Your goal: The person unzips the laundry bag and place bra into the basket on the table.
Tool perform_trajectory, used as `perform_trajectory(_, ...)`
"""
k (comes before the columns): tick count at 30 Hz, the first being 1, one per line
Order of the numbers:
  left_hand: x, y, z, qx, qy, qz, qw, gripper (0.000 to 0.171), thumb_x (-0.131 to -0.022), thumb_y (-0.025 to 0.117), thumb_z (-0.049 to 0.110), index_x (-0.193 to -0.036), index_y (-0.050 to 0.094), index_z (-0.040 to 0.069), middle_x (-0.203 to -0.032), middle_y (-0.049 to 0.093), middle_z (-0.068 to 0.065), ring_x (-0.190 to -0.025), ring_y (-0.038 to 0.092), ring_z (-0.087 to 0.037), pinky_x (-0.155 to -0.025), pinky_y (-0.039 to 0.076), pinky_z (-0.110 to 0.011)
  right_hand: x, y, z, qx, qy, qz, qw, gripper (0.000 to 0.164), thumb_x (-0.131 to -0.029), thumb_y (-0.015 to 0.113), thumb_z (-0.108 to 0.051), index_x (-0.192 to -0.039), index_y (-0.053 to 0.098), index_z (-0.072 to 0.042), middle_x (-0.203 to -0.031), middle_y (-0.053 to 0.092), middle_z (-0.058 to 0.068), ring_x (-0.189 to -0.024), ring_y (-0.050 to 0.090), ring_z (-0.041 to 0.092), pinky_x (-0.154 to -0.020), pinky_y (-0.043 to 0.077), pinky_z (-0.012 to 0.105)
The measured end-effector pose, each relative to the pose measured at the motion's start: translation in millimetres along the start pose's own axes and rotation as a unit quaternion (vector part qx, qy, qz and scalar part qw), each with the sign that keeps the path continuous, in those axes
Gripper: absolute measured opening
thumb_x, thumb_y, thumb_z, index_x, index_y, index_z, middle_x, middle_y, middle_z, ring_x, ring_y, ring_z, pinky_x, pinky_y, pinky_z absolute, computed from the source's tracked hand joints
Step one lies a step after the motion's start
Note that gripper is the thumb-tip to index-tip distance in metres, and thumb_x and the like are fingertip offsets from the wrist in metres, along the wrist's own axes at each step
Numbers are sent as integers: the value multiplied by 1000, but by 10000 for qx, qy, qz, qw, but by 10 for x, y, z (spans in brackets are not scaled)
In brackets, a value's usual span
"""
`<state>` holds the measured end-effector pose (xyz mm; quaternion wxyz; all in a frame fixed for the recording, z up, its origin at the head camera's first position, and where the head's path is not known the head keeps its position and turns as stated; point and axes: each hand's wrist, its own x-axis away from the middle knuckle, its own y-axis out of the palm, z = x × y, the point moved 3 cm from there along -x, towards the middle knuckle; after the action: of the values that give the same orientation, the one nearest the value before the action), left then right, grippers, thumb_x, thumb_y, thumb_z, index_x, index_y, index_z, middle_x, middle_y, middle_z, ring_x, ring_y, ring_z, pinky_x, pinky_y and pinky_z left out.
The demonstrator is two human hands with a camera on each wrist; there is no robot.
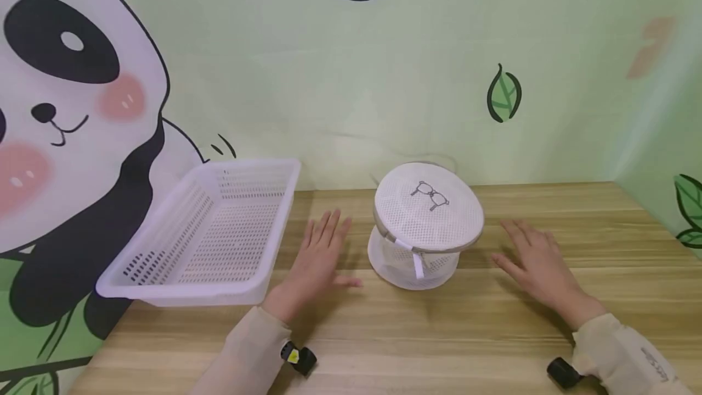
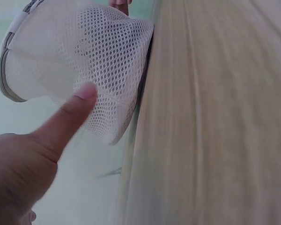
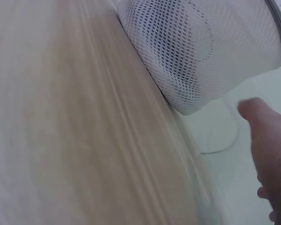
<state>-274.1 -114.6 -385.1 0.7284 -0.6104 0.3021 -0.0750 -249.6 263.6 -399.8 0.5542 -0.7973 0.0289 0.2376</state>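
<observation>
A round white mesh laundry bag (image 1: 430, 207) stands upright on the table, its lid printed with a pair of glasses and edged with a grey zip. Its mesh side fills much of the left wrist view (image 2: 107, 51) and the right wrist view (image 3: 173, 42). My left hand (image 1: 320, 258) is spread flat to the left of the bag, its thumb pointing toward it, apart from it in the head view. On the other side my right hand (image 1: 540, 267) is likewise spread, a gap away from the bag. Neither hand holds anything.
A white slotted plastic basket (image 1: 267, 261) sits on the table left of my left hand. The wood-grain table (image 1: 417, 346) meets a green wall (image 1: 263, 66) with a panda and leaf print behind the bag. Small black cameras (image 1: 563, 373) are strapped at both wrists.
</observation>
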Motion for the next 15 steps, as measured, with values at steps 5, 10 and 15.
perform_trajectory(5,-28,-60,37,30,216,615,9979,115,-61,79,60,-149,29,4,-155,27,-23,-144,26,-39,-118,18,-57,-27,-89,-41,-721,307,390,9962,58,-98,53,-29,-140,37,8,-137,42,36,-123,40,55,-99,32,68)
perform_trajectory(10,-46,-145,76,88,444,1282,9907,112,-59,82,55,-146,33,4,-152,33,-22,-139,35,-40,-115,28,-55,-41,-179,-105,-1239,631,641,9882,52,-99,50,-23,-140,38,8,-135,45,34,-120,44,51,-93,39,66)
perform_trajectory(15,-35,-224,115,439,647,1715,9821,110,-57,85,49,-145,35,6,-150,35,-22,-136,38,-38,-111,33,-55,-53,-273,-195,-1542,769,1038,9796,47,-99,50,-21,-137,43,6,-130,51,29,-113,50,44,-83,48,54)
